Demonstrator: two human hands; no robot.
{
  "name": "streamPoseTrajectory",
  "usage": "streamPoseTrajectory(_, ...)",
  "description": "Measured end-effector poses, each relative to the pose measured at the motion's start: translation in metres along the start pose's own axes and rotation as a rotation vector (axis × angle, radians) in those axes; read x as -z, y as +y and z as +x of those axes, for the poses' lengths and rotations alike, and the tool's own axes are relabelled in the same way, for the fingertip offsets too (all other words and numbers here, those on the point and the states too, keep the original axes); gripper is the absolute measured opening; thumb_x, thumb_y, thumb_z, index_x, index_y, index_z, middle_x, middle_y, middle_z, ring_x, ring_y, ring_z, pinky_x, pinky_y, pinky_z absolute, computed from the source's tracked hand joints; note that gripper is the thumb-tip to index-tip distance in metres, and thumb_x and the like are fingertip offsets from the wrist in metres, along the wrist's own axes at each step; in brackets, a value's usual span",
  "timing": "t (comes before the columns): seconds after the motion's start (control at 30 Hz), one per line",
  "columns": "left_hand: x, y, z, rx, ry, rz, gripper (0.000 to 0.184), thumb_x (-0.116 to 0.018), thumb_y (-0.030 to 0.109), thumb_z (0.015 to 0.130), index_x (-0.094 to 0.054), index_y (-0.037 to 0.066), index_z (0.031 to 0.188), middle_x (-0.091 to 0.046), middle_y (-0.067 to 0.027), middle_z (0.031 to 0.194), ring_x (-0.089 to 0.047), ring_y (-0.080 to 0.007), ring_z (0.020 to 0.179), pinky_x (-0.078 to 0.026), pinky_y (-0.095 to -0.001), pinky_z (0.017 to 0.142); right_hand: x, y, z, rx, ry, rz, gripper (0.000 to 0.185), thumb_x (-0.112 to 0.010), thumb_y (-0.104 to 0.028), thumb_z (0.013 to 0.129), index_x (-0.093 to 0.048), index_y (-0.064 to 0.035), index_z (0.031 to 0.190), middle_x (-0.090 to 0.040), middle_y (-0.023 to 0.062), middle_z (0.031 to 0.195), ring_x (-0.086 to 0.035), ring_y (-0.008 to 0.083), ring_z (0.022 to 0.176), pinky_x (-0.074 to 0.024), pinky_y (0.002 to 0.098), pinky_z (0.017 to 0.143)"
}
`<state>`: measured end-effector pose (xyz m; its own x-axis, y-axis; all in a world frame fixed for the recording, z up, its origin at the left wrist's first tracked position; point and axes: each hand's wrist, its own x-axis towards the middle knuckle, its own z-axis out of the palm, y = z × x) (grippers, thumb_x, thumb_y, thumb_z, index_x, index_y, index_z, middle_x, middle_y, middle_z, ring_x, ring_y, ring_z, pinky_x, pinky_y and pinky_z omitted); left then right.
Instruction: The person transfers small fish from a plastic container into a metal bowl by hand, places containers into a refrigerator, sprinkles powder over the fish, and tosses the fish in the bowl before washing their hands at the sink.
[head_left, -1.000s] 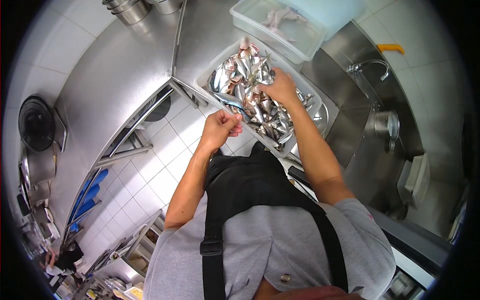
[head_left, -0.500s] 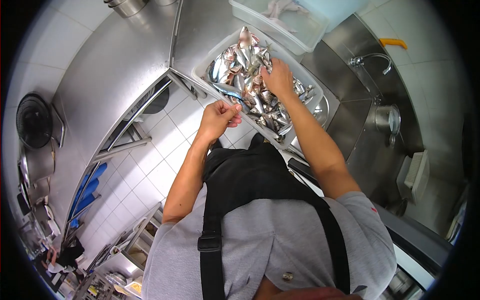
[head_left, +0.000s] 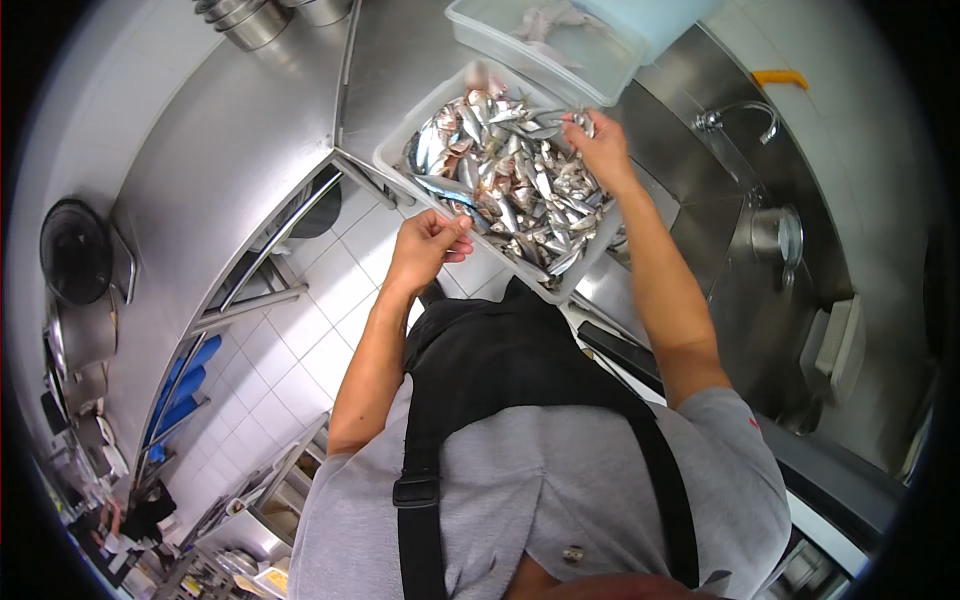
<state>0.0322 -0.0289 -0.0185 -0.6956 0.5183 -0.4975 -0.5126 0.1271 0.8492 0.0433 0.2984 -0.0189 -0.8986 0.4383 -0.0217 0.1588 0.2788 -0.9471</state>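
– How is the right grip seen?
– It is narrowed on a small silvery fish, which is pinched by the fingertips at the side of the tub.
– And the left grip?
– Its fingers are curled just beside the tub; whether something is held cannot be told.
– What is found farther?
– Between both grips, many fish are heaped in the tub. Beyond the right grip a second container is placed; to that grip's right, a tap is seen.
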Motion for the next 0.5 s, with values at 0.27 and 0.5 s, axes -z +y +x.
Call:
streamPoseTrajectory(0.27,-0.004,-0.001,-0.002,-0.003,0.04,0.045,0.027,-0.069,0.027,0.093,-0.06,0.001,0.09,-0.067,-0.0099,0.08,-0.068,-0.0165,0.07,-0.058,-0.0276,0.063,0.131,-0.024,-0.032,-0.05,0.071,0.025,0.019,-0.066,-0.016,0.089,-0.069,-0.0029,0.101,-0.064,0.0012,0.077,-0.056,0.0076,0.065,-0.0449,0.0238,0.061)
streamPoseTrajectory(0.5,-0.009,0.0,-0.002,0.023,0.071,0.065,0.026,-0.067,0.027,0.095,-0.06,0.002,0.09,-0.067,-0.0112,0.08,-0.068,-0.0179,0.071,-0.058,-0.0283,0.064,0.184,0.116,-0.037,-0.23,-0.139,-0.772,0.028,-0.071,-0.02,0.084,-0.068,-0.0011,0.104,-0.069,0.0073,0.081,-0.063,0.0158,0.076,-0.0494,0.0314,0.07)
